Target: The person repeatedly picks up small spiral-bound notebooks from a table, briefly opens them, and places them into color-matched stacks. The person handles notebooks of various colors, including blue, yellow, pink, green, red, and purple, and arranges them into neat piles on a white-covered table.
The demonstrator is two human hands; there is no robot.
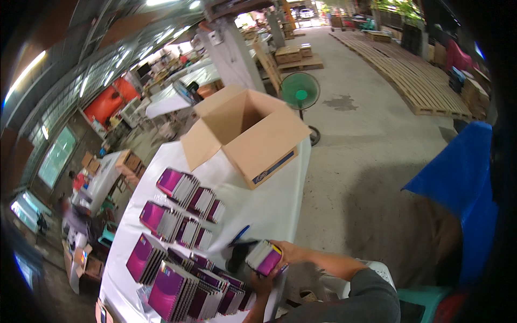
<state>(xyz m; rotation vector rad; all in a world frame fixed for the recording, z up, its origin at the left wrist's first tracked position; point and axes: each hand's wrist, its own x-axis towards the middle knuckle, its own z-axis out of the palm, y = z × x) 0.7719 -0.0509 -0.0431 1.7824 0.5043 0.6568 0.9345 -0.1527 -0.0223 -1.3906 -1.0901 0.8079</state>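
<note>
Near the right edge of the white-covered table, I hold a small stack of purple spiral notebooks [264, 258] in both hands. My right hand [285, 253] is closed round its far right side. My left hand [262, 281] grips it from the near side, its fingers partly hidden. Just left of the stack lie a black object [237, 257], whose kind I cannot make out, and a blue pen or cutter [239, 234]. Large purple spiral notebooks [171, 290] stand in rows at the near left, with smaller stacks [175, 183] farther up the table.
An open cardboard box [264, 142] sits at the table's [269, 210] far end, flaps spread. Beyond it stands a green fan [300, 91] by a pillar [229, 56]. To the right are a blue tarp [463, 183], white chair [379, 272] and green chair [425, 299].
</note>
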